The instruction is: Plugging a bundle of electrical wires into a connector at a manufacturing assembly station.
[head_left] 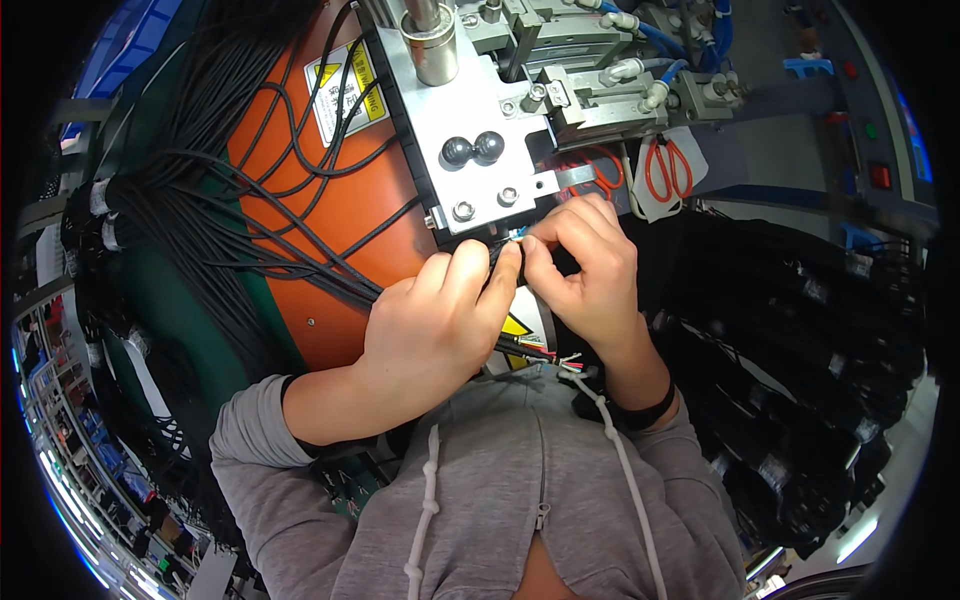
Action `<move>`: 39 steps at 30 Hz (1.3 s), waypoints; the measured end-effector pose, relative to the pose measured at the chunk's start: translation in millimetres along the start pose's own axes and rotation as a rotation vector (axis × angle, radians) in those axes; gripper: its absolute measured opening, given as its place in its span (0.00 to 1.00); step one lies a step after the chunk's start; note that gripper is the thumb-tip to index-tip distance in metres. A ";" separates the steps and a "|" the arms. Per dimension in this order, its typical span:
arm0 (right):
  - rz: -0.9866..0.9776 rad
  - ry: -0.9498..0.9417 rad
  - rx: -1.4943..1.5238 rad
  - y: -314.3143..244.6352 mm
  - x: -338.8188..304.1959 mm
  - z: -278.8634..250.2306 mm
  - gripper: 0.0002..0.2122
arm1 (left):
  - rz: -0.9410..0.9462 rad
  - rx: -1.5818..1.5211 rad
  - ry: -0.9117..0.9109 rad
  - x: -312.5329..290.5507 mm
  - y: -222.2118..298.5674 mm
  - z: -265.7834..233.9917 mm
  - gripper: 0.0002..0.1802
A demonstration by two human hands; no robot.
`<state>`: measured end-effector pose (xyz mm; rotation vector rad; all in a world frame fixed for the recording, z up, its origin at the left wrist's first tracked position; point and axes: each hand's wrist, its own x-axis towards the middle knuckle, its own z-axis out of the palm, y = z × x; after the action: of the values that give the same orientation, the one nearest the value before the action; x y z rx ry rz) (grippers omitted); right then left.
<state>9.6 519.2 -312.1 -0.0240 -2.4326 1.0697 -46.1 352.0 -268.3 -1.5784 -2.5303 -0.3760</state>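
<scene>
Close together at the front edge of a metal clamping machine (478, 185), both of my hands are pinched. My left hand (430, 315) holds the end of a black cable, mostly hidden by its fingers. With thumb and forefinger, my right hand (590, 262) pinches thin coloured wires (516, 235) at that cable's end. Just below my hands, more black cable ends (520, 348) stick out with stripped, multicoloured wires (568, 362). Whether the held wires touch the machine cannot be seen.
A large bundle of black cables (190, 205) spreads over the orange surface (335, 215) at left. Red-handled scissors (668, 172) lie beyond my right hand. Pneumatic cylinders with blue hoses (655, 45) are at the back. More black cable bundles (790, 370) hang at right.
</scene>
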 end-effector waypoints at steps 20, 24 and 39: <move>0.363 0.101 0.365 32.8 -24.1 13.6 0.03 | -0.009 0.058 0.150 -10.0 0.5 21.7 0.04; 0.002 0.183 0.916 -17.3 15.0 -23.9 0.05 | -0.053 0.135 0.055 -8.7 3.3 15.8 0.05; -0.460 -1.075 2.003 -211.9 101.6 -35.4 0.13 | -0.027 -0.041 0.183 -3.0 -12.6 26.7 0.10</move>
<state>-28.6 417.1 -100.9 1.8647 -0.5422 2.9746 -55.6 351.6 -296.4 -1.4516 -2.4224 -0.5525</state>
